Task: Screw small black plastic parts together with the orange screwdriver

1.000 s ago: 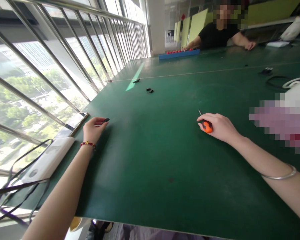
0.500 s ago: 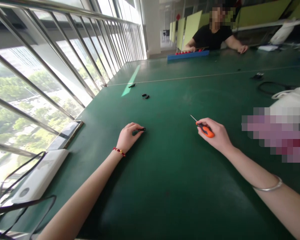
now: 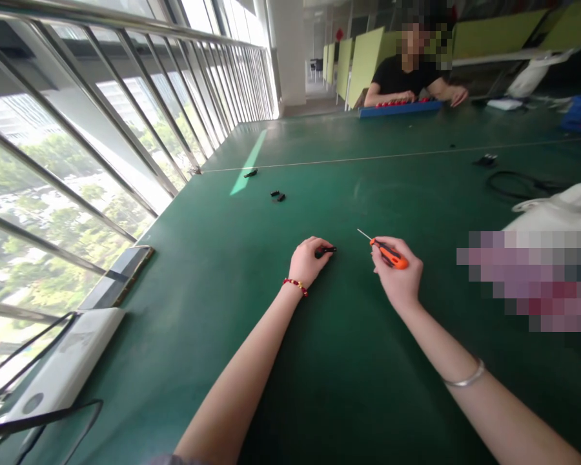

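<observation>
L hand's point(image 3: 308, 259) thumb + fingertips pinched nearly closed on a small black pc point(image 3: 330, 250), its long axis approx. L–R w/ one end poking out twd the R hand point(image 3: 399, 279), whose fingers are curled round the grip of an orange/blk screwdriver point(image 3: 392, 254), shaft free. Tip sits just R of the pc and a bit farther out, driver's axis slanting far-L to near-R; the two are apart, green tabletop point(image 3: 349, 303) showing btwn. Loose blk bits point(image 3: 278, 196) lie beyond, nearer L hand.
</observation>
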Motion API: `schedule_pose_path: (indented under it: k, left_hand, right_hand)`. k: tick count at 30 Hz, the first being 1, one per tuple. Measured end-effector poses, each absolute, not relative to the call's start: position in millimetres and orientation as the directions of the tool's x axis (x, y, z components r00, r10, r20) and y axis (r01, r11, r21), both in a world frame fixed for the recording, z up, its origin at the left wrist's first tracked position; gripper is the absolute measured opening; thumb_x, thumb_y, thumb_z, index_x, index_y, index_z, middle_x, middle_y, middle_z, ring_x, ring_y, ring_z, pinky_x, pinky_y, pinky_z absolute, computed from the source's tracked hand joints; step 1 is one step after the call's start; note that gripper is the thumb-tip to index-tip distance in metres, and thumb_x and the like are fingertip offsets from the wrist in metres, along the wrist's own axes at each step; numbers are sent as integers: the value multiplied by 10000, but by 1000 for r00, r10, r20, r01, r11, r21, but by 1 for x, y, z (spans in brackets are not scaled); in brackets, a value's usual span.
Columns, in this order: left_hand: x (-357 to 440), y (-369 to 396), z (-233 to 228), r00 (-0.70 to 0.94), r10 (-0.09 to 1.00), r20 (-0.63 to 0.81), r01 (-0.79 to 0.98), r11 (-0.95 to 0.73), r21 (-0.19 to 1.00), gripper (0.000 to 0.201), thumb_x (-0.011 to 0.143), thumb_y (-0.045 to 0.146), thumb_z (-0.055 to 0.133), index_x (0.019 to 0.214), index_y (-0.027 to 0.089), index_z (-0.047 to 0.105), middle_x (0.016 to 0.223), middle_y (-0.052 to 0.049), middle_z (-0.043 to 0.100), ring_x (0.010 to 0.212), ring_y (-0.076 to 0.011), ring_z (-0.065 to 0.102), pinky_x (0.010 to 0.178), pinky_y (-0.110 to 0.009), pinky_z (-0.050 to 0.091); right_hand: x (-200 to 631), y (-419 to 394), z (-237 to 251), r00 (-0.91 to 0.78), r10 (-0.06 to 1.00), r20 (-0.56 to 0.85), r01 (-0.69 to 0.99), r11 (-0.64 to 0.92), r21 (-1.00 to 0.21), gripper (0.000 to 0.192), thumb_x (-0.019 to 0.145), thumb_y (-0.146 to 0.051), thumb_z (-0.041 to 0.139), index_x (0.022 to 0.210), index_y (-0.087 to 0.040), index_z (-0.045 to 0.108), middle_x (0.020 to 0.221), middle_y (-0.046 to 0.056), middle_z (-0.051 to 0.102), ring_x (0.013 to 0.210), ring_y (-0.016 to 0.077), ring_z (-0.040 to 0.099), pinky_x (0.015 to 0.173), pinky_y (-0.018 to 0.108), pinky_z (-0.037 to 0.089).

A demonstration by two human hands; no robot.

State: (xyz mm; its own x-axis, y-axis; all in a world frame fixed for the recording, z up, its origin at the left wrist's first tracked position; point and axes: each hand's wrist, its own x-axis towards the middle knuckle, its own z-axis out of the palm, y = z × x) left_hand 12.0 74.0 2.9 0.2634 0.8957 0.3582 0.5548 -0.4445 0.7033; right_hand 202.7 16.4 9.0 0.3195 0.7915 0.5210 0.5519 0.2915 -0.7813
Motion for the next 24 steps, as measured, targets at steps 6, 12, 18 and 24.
schedule_pose_path:
  k: [6, 12, 18, 24]
  left_hand:
    - [12, 75, 4, 255, 906, 339, 526, -424, 738, 106, 750, 143, 672, 825, 214, 698, 842, -38, 666, 728, -145, 601, 699, -293, 507]
    - [9, 69, 5, 271, 905, 328, 464, -422, 779, 61, 757, 154, 675, 813, 171, 692, 865, -29, 669, 785, -136, 621, 747, -257, 498]
    - [9, 67, 7, 309, 903, 297, 506, -421, 753, 79, 785, 190, 652, 851, 181, 695, 875, -26, 667, 780, -140, 608, 727, -264, 491]
    - [7, 69, 7, 202, 932, 301, 602, -361, 712, 122, 770, 123, 631, 862, 184, 683, 892, -30, 661, 843, -164, 603, 804, -306, 498]
  right_hand:
    - [150, 30, -2, 386, 777, 497, 436, 321, -841, 220, 825, -240, 517, 1024, -199, 602, 1027, 96, 612, 876, 205, 629, 744, 365, 554]
    - [141, 29, -5, 412, 777, 475, 366, 336, -868, 214, 799, -236, 566, 1003, -192, 616, 971, 57, 649, 788, 159, 627, 712, 321, 550]
    - [158, 27, 7, 508, 767, 391, 256, 299, -919, 190, 769, -316, 633, 881, -169, 590, 786, 22, 624, 530, 92, 551, 502, 242, 482]
    - [159, 23, 4, 507, 749, 428, 279, 327, -903, 137, 809, -298, 599, 806, -174, 540, 706, -4, 576, 540, 91, 549, 501, 233, 460]
